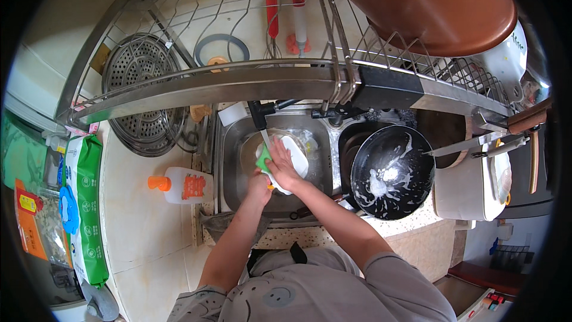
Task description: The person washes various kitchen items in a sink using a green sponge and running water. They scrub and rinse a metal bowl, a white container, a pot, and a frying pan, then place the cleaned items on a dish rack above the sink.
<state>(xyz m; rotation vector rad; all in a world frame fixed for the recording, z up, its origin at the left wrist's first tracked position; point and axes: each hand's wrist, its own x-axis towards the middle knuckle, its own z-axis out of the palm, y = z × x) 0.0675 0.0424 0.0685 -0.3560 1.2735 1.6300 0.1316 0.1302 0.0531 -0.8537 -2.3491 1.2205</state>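
A white dish (298, 155) with rounded corners is tilted over the left sink basin (319, 179). My left hand (259, 189) grips its near-left edge, where a bit of yellow shows. Flat across the dish lies my right hand (281, 161), fingers stretched forward, pressing a green scouring pad (264, 159) that sticks out on its thumb side. The black faucet spout (258, 115) points down just beyond my hands, and a stream of water seems to fall from it onto the pad. A round, translucent vessel (248, 151) sits under the dish, mostly hidden.
A soapy black wok (393, 172) rests over the right basin. Overhead, a steel dish rack (214, 84) spans the sink, with a brown pot (429, 4) on it. Left are a soap bottle (187, 185), steamer racks (143, 80) and a green wipes pack (89, 214).
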